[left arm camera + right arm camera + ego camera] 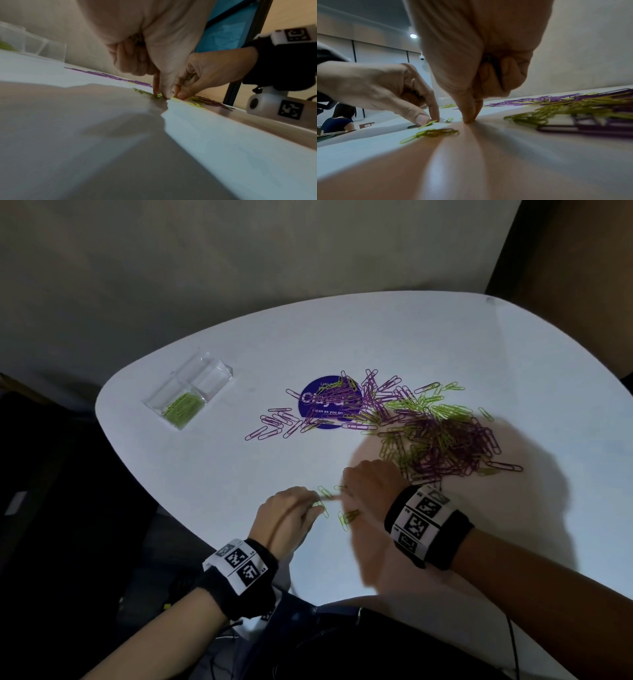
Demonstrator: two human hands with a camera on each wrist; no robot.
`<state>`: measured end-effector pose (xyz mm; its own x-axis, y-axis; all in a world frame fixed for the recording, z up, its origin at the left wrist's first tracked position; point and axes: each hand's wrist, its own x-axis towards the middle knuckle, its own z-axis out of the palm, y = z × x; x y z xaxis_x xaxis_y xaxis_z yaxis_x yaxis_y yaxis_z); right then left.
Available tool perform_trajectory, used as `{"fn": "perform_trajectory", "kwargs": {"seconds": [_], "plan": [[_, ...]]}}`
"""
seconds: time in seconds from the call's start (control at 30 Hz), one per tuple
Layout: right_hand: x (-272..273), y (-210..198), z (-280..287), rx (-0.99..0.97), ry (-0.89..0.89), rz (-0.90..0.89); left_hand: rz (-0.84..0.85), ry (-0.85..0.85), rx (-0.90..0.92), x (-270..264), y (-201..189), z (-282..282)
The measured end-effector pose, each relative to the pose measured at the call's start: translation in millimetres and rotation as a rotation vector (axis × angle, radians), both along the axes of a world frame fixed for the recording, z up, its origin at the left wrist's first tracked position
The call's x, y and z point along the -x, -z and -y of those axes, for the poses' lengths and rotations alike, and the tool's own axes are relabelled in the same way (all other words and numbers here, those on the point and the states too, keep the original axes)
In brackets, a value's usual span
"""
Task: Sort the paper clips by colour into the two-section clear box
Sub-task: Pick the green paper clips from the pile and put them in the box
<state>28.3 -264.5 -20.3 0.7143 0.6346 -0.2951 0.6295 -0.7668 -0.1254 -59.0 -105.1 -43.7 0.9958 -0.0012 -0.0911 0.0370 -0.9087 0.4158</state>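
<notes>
Low in the frame, my left hand [291, 513] pinches a thin green wire paper clip [428, 123]; my right hand [371, 484], pinching fingertips [469, 119] together, presses the white table [411, 337].

The head camera is looking steeply down from above onto the white table [394, 337], taking in the whole top, with both forearms entering from the lower edge of the frame. The left wrist camera is sitting almost at tabletop level, facing along the left hand [145, 44] filling the upper centre, very close. The right wrist camera is likewise skimming the surface, facing along the right hand [476, 56] at the top centre. Each wrist view is catching the other hand, and all three are sharing the loose green clips [346, 517] between the fingertips.
</notes>
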Motion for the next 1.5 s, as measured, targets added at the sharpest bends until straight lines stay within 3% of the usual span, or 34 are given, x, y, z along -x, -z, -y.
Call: {"fn": "perform_trajectory", "kwargs": {"seconds": [0.1,0.2,0.3,0.53,0.9,1.1,1.3,1.43,1.5], "plan": [[1.4,0.8,4.6,-0.004,-0.051,0.015,-0.089,-0.019,0.057,-5.6,-2.2,-4.6],[3.3,5.0,11.4,-0.002,-0.118,0.011,-0.097,-0.164,0.101,-5.3,-4.4,-11.2],[6.8,8.6,20.2,-0.044,-0.139,-0.014,-0.098,-0.282,-0.057,-0.7,-9.3,-4.4],[12.0,2.0,27.5,-0.065,-0.198,-0.115,-0.127,-0.2,-0.177,5.4,-6.1,21.6],[19.3,2.0,19.7,-0.06,-0.254,-0.191,0.033,-0.049,-0.205,15.4,2.2,20.4],[28.9,7.4,22.3,-0.078,-0.224,-0.181,-0.092,0.076,-0.341,8.6,11.1,12.1],[8.0,-3.5,33.5,-0.377,0.045,-0.498,-0.249,-0.048,0.075,-17.0,-8.2,7.4],[-1.5,-15.7,45.2,-0.702,0.243,-0.877,-0.333,-0.245,0.843,-31.5,-20.3,10.5],[-4.5,-16.3,49.9,-0.889,0.383,-1.001,-0.358,-0.288,1.117,-41.3,-23.9,17.9]]}}
